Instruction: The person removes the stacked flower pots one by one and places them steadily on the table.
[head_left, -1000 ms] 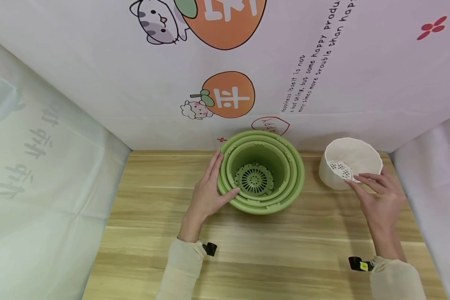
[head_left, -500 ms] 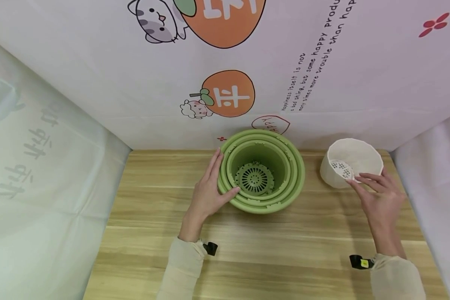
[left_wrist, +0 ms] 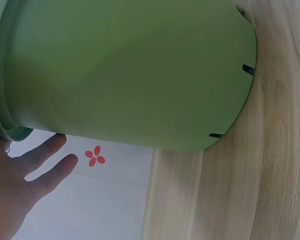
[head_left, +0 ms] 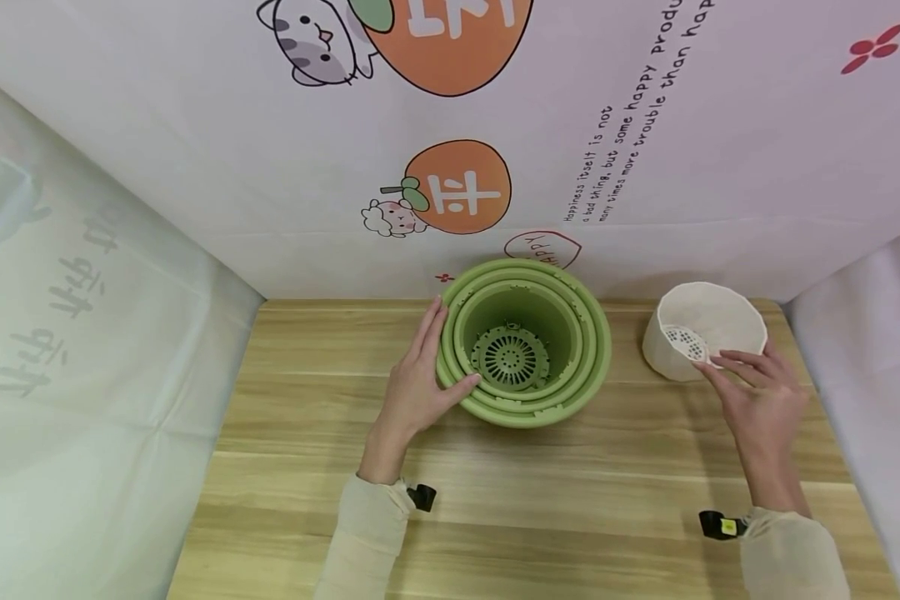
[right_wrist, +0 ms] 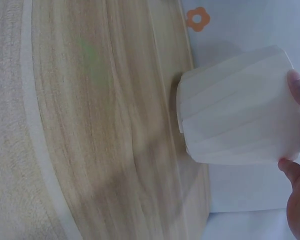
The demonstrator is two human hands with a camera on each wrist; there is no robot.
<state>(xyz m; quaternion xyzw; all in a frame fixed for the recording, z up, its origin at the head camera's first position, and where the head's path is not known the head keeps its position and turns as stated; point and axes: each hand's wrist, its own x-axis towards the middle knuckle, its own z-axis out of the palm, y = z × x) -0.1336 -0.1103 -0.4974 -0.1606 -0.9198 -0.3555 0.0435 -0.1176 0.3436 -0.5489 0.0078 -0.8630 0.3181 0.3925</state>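
Observation:
A nested stack of green flowerpots (head_left: 525,412), with a slotted bottom inside, stands upright on the table. My left hand (head_left: 417,375) grips its left side, thumb over the rims and fingers along the outside. In the left wrist view the smooth outer wall of the green flowerpot (left_wrist: 135,75) fills the top, with two fingers (left_wrist: 52,175) spread below it. At the right, my right hand (head_left: 768,392) pinches the near rim of a white faceted flowerpot (head_left: 663,354) with holes in its bottom. The right wrist view has the white flowerpot (right_wrist: 240,107) from the side, fingertips at its rim.
The wooden table (head_left: 540,508) ends at a printed cloth wall (head_left: 307,183) close behind both pots. Side cloths (head_left: 105,333) stand at the left and right. A small black camera (head_left: 422,497) sits on the left wrist, another black camera (head_left: 716,525) on the right.
The white flowerpot in my right hand has shifted a little to the right and slightly nearer. My left hand and the green flowerpots have stayed in place.

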